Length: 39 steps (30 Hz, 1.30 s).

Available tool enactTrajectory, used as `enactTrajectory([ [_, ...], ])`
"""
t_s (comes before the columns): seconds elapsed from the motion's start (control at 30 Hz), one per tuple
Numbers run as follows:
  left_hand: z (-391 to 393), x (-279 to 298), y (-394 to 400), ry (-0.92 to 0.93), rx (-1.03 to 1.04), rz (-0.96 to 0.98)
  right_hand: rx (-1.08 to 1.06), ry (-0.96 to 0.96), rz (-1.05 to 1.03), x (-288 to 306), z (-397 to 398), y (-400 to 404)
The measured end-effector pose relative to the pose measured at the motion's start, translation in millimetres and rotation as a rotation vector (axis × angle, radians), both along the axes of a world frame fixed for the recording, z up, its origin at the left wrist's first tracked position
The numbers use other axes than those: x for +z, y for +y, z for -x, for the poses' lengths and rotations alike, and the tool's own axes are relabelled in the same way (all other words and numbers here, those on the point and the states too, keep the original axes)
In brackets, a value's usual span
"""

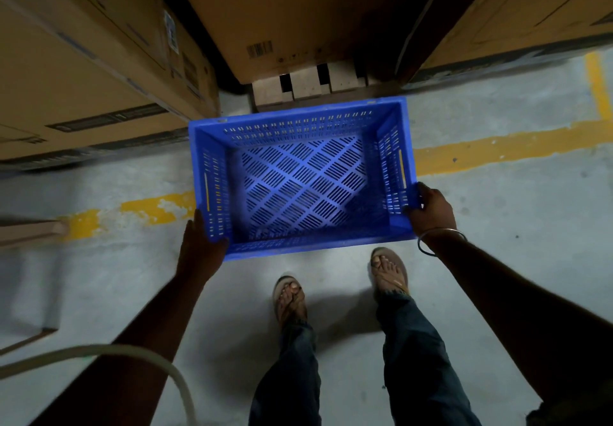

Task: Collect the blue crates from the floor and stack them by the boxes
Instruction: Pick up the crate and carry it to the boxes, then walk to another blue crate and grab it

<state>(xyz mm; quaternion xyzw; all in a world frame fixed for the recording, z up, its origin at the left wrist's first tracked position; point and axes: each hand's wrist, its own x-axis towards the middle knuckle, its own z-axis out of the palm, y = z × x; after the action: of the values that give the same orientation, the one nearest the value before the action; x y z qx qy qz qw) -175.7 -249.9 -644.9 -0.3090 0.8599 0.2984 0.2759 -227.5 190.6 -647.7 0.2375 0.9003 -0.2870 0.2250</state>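
- Over the grey floor point(497, 276), in front of the person's feet, an empty blue crate point(302, 180) is held between two hands, open side up.
- The left hand point(200, 243) grips the crate's near-left corner: palm flat against the outside of the left wall, thumb hooked over the rim.
- The right hand point(431, 210) grips the right wall near its near end, fingers curled over the rim; a thin bangle point(441, 241) sits on that wrist.
- The hands are well apart, one at each short end.
- The crate's long axis runs left to right, slightly skewed, with its right end a little farther away.
- Its far edge lies near a pallet point(308, 85) under the middle box point(282, 14).
- That box carries a barcode point(259, 49); the print beside it is too small to read.
- The left box point(66, 70) has a white label and dark printed strips, all blurred and unreadable.
- A third box point(530, 11) stands at far right.
- A worn yellow line point(497, 147) crosses the floor beneath the crate.
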Motion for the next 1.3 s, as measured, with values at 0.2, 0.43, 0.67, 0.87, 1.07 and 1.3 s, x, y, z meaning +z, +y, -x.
enactTrajectory([
  [0.2, 7.0, 81.0, 66.8, -0.116, -0.180, -0.039, -0.208, -0.054, 0.185, 62.8, -18.4, 4.4],
  [0.43, 23.6, 220.6, 149.2, -0.078, -0.421, -0.203, -0.311, 0.111, 0.263, 213.9, -56.3, 43.3],
  [0.67, 94.6, 343.8, 258.4, 0.086, -0.656, -0.274, -0.257, 0.133, 0.066, 359.5, -77.9, 147.3],
  [0.87, 134.3, 426.5, 404.2, 0.223, -0.840, -0.330, -0.309, 0.143, -0.007, 449.0, -103.0, 289.4],
  [1.07, 157.3, 499.9, 584.7, 0.353, -1.027, -0.409, -0.412, 0.177, -0.033, 507.1, -149.1, 440.2],
  [1.3, 168.5, 575.5, 776.0, 0.462, -1.252, -0.511, -0.526, 0.265, -0.140, 570.1, -188.5, 583.6],
])
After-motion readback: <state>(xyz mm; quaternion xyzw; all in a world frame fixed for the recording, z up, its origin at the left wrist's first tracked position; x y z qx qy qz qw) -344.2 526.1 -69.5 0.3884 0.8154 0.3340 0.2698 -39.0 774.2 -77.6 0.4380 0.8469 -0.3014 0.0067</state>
